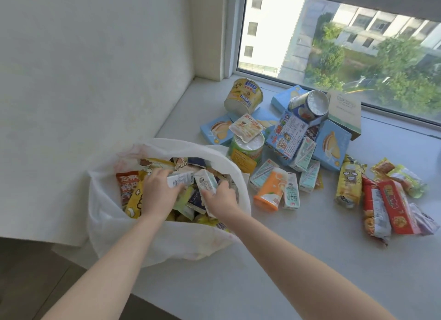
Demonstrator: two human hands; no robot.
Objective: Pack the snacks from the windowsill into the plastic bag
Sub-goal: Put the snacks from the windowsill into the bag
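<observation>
Furthest to the left of our left hand, the white plastic bag point(100, 200) stands open, and its rim rings both our hands. Inside it, just left of our left hand, lies a red packet point(125, 188) printed with large white Chinese characters, and a yellow packet point(134, 201) touches its lower edge. Our left hand point(158, 193) is down in the bag's mouth, fingers curled round a small white carton point(180, 179) whose barcode faces up; its fine print is too small for us to read. Just beside it, our right hand point(220, 198) grips a second small carton point(205, 182), white with a cartoon figure drawn on its face. The two cartons nearly touch between our hands, above a heap of wrappers in the bag.

Right of our right hand, unpacked snacks lie in a loose pile on the pale windowsill point(310, 260). Beyond the hand, a yellow cup point(243, 96) lies on its side, with "BIG" in blue letters. Nearer, a green tub point(248, 150) carries a flat sachet point(245, 128) on its lid. An orange pouch point(269, 190) and a white drink carton point(291, 193) with green characters lie close to our right hand. Further right, a blue can point(309, 104) rests on its side atop light blue biscuit boxes point(333, 144). A yellow packet with a grinning cartoon face point(349, 183) and a red noodle packet point(396, 206) lie furthest from our hands.
</observation>
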